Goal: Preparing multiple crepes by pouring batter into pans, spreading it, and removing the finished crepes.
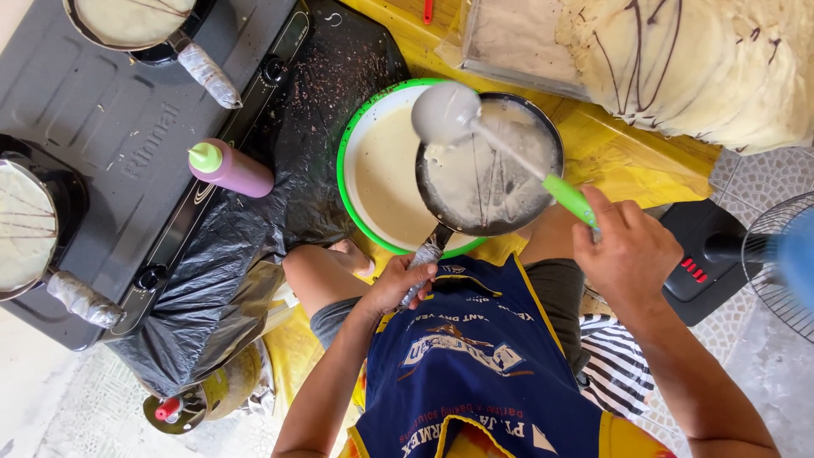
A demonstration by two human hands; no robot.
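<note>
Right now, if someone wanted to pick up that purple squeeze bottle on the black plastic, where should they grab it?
Probably around the middle of the squeeze bottle, coming down from above. It lies on its side on the black plastic sheet beside the stove, so its long purple body is exposed, while the green cap end is narrow and tapered.

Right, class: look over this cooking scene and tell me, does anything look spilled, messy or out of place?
Yes. The black plastic sheet beside the stove is crumpled and speckled with pale crumbs or splashes near the green-rimmed bowl. The squeeze bottle lies on its side on the stove's edge.
</note>
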